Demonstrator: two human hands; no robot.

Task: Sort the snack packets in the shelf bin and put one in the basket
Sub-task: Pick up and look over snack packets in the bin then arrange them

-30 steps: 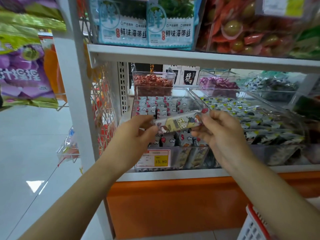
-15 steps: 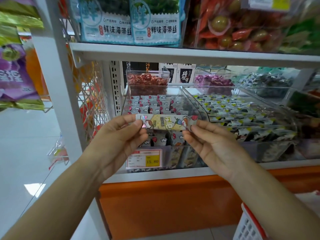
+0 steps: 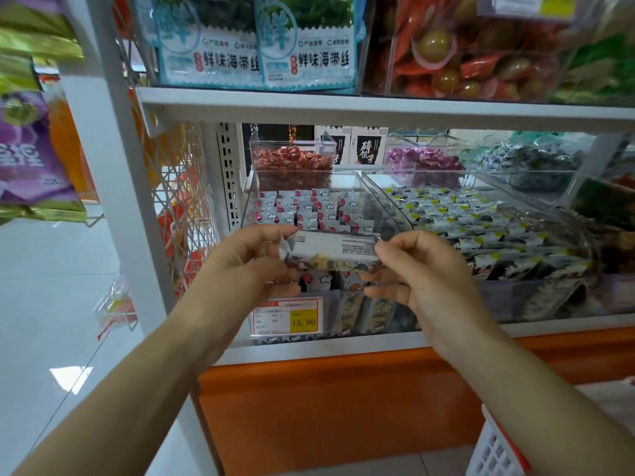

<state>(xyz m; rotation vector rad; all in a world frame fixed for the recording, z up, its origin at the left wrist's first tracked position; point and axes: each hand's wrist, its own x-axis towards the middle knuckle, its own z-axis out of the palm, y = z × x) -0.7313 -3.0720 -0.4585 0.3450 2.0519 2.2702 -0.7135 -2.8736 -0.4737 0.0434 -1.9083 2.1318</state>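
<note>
below the packet, tag "15.80"

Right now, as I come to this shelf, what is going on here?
A person holds one snack packet by its ends, the left hand pinching one end and the right hand the other. The packet is in front of the clear shelf bin, its small-print side towards the camera. The basket shows at the lower right, and the packet is not yet in it.
</note>
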